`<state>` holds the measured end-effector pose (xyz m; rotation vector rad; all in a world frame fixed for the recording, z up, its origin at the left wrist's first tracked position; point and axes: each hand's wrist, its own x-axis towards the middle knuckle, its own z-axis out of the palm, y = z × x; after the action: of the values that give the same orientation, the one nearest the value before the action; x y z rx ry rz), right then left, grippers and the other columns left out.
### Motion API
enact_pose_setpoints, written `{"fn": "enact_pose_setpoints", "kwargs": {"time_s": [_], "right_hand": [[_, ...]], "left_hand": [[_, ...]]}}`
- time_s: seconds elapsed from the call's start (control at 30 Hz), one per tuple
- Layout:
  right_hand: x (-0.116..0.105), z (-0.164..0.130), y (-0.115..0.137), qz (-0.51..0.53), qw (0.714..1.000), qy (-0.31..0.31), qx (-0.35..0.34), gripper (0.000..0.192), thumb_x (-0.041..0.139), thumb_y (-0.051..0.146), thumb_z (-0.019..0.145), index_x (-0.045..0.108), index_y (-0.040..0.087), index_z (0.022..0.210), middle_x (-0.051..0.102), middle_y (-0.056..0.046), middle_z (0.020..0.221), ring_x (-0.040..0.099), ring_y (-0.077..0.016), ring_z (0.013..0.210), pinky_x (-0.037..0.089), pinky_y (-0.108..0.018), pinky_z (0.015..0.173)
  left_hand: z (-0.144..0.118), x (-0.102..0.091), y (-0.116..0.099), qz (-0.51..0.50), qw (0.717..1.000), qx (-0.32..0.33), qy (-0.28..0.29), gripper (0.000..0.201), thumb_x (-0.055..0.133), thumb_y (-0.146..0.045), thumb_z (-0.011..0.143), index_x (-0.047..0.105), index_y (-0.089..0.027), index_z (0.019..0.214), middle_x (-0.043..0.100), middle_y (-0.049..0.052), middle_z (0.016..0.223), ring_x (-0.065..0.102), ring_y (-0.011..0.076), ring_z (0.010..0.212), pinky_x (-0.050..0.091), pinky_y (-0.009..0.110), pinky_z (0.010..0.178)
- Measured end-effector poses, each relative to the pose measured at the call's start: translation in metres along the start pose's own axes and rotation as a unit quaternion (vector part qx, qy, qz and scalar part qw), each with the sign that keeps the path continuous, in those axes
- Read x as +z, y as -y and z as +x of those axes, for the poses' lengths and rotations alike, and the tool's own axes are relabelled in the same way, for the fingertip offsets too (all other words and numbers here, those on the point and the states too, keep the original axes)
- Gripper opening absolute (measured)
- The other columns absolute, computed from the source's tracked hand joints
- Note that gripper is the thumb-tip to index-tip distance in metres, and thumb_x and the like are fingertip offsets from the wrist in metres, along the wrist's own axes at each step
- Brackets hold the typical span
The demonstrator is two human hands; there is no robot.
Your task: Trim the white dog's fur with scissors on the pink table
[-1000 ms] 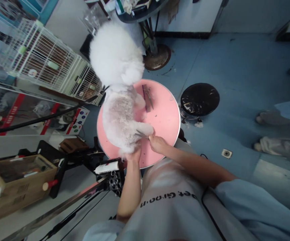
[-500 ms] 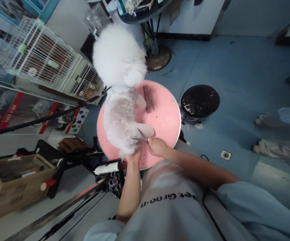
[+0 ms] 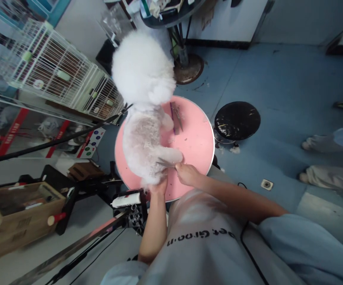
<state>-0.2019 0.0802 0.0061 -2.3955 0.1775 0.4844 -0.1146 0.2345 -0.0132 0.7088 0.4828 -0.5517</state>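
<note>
A white fluffy dog (image 3: 144, 107) stands on a round pink table (image 3: 195, 138), its head away from me. My left hand (image 3: 159, 186) holds the dog's rear at the table's near edge. My right hand (image 3: 186, 173) grips scissors (image 3: 165, 163), whose blades lie closed against the fur of the dog's near hind leg. A comb and a second pair of scissors (image 3: 176, 116) lie on the table beside the dog.
A black round stool (image 3: 237, 120) stands right of the table. White wire cages (image 3: 55, 73) are at the left, a cardboard box (image 3: 17, 217) at lower left. Another person's legs (image 3: 328, 162) show at the right edge. A second table's base (image 3: 188, 68) stands behind.
The scissor blades were spread open half a second ago and are now closed on the leg fur. My hands have stayed in place.
</note>
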Motion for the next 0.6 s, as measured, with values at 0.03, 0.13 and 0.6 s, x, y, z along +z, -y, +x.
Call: {"fn": "enact_pose_setpoints", "kwargs": {"time_s": [0.03, 0.13, 0.6], "right_hand": [[-0.001, 0.000, 0.000, 0.000, 1.000, 0.000, -0.002, 0.031, 0.048, 0.014, 0.095, 0.050, 0.011, 0.125, 0.069, -0.019, 0.116, 0.072, -0.0282, 0.102, 0.056, -0.036, 0.082], [-0.003, 0.000, -0.003, -0.001, 1.000, 0.003, 0.000, 0.030, 0.044, 0.011, 0.095, 0.051, 0.010, 0.124, 0.071, -0.018, 0.111, 0.072, -0.0282, 0.100, 0.056, -0.035, 0.079], [-0.010, 0.005, -0.014, -0.005, 0.999, 0.029, -0.022, 0.028, 0.049, 0.012, 0.094, 0.052, 0.011, 0.121, 0.071, -0.017, 0.112, 0.073, -0.0278, 0.099, 0.055, -0.034, 0.078]], "left_hand": [[0.000, 0.000, 0.000, 0.000, 1.000, 0.000, 0.001, 0.041, 0.035, -0.046, 0.099, 0.067, -0.021, 0.095, 0.067, 0.004, 0.097, 0.058, 0.0151, 0.086, 0.050, 0.027, 0.072], [0.000, 0.000, -0.001, 0.002, 1.000, -0.001, 0.011, 0.040, 0.036, -0.045, 0.099, 0.068, -0.021, 0.101, 0.068, 0.005, 0.106, 0.060, 0.0158, 0.094, 0.051, 0.028, 0.076], [-0.002, -0.002, 0.000, 0.024, 0.999, 0.017, 0.017, 0.036, 0.041, -0.043, 0.098, 0.069, -0.022, 0.104, 0.067, 0.007, 0.109, 0.061, 0.0175, 0.105, 0.054, 0.030, 0.084]]}}
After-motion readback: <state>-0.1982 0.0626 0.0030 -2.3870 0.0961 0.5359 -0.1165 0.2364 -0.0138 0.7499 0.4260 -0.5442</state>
